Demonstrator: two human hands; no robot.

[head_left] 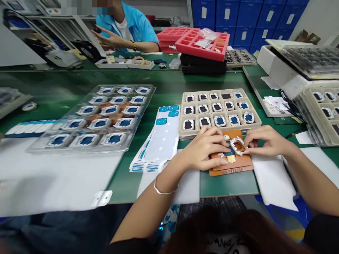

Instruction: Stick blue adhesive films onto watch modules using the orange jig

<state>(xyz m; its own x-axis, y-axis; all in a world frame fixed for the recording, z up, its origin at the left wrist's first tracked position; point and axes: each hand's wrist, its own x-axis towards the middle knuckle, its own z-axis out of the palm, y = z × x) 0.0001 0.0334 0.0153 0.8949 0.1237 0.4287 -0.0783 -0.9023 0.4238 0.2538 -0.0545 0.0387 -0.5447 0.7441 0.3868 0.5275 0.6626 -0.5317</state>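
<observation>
In front of me an orange jig plate (pixel 233 172) lies on the green table. My left hand (pixel 210 150) rests over its left part, thumb and fingers apart, touching the plate around a dark blue piece (pixel 229 151). A small yellow-and-white square (pixel 231 159) sits just below that piece. Between thumb and fingers, my right hand (pixel 265 141) holds a white watch-case-like frame (pixel 235 150) by its right edge, tilted over the plate. Through the frame's opening the orange plate shows. Behind both hands stands a beige tray (pixel 212 133) of similar frames, some with blue film and some dark.
A clear plastic tray (pixel 127 141) of blue-covered frames lies to the left. Between the trays are sticker sheets (pixel 161 141). Red trays (pixel 202 44) are stacked at the back; more beige trays (pixel 317 120) stand right. A co-worker in a blue shirt (pixel 140 26) sits opposite.
</observation>
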